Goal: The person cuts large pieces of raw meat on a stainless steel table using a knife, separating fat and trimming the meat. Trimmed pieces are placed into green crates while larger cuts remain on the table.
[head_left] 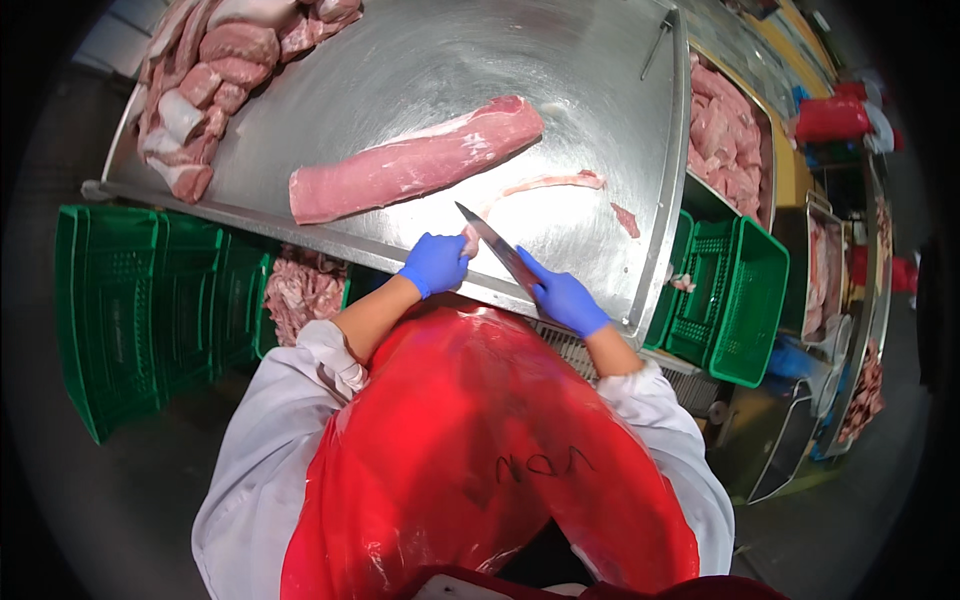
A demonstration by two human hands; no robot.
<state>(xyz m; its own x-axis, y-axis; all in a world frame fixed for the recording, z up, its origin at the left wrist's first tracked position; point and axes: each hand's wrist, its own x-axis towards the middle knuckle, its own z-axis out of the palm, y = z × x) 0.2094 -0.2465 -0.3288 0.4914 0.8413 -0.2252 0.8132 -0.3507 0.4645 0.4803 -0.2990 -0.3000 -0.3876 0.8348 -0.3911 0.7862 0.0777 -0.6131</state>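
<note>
At the near edge of the steel table (420, 60), my blue-gloved left hand (437, 266) is closed on one end of a thin strip of meat trimming (545, 184). The strip curves away to the right across the metal. My right hand (568, 300), also in a blue glove, grips a knife (500, 248) with its blade pointing up and left, close to the left hand and the strip. Beyond both hands lies a long, pale pink pork loin (415, 165), untouched. A small meat scrap (626, 220) rests right of the strip.
Meat pieces (238, 55) are piled at the far left of the table. A thin rod-like tool (656, 46) lies by its right rim. Green crates (185, 310) stand at left, one holding trimmings (303, 292); another green crate (748, 300) is at right. A bin of meat (722, 130) adjoins the table.
</note>
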